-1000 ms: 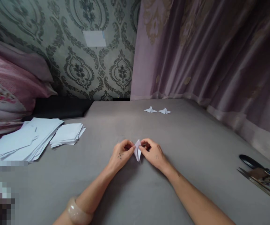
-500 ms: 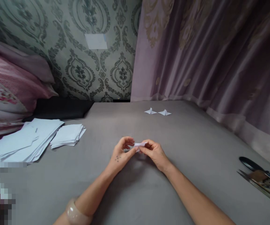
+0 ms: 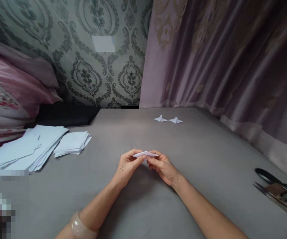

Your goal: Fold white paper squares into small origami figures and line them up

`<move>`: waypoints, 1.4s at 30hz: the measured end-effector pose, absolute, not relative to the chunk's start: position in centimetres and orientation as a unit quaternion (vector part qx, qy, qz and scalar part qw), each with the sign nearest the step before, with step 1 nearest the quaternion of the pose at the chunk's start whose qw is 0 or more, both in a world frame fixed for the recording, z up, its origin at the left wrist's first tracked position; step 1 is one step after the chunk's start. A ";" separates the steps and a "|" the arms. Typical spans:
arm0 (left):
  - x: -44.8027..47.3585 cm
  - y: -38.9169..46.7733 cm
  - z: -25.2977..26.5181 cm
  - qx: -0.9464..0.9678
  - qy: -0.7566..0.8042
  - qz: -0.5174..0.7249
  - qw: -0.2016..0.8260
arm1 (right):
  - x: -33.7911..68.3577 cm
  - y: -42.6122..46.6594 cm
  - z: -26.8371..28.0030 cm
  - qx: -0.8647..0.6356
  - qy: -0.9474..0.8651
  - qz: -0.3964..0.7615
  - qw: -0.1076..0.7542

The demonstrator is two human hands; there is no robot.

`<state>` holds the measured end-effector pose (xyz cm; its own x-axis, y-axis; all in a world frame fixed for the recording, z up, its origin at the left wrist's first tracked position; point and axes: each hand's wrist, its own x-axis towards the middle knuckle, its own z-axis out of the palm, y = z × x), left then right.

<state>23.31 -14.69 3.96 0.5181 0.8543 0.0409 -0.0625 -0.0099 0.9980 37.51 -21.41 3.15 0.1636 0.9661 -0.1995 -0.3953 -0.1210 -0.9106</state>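
Note:
Between both hands, above the grey surface, is a small white folded paper [image 3: 145,153], wide and pointed at its two ends. My left hand [image 3: 129,164] pinches its left half, thumb in front and fingers behind. The right half is gripped by my right hand [image 3: 163,166], its thumb pressed near the paper's middle. Part of the paper is hidden by the thumbs. Farther back lie two folded paper figures, a left one [image 3: 160,119] and a right one [image 3: 175,120], each with flat wings and a raised point.
At left are a fanned pile of white sheets [image 3: 46,139] and a smaller stack of paper squares [image 3: 71,142]. A black flat item [image 3: 66,114] lies behind them. To the right, a tray of tools [image 3: 280,196] has a pointed metal tip. A curtain [image 3: 183,66] borders the surface.
The folded paper now shows wider, with its left end out to the left. My left fingers, raised before, have closed behind it. Both hands stay in about the same place.

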 end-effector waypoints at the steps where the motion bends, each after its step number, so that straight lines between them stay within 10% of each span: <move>1: 23.3 -14.7 4.0 0.625 0.332 0.370 0.602 | 37.5 -21.4 3.1 -0.496 -0.312 0.555 0.591; 11: 22.7 -14.5 3.0 0.848 0.228 0.399 0.263 | 38.4 -21.9 3.1 -0.570 -0.639 0.107 0.505; 25: 21.8 -13.4 2.6 0.933 0.180 0.306 -0.055 | 38.3 -22.3 2.9 -0.587 -0.761 -0.115 0.251; 42: 21.0 -12.4 2.6 0.895 0.268 0.156 0.320 | 38.4 -23.2 3.3 -0.661 -0.715 0.062 0.218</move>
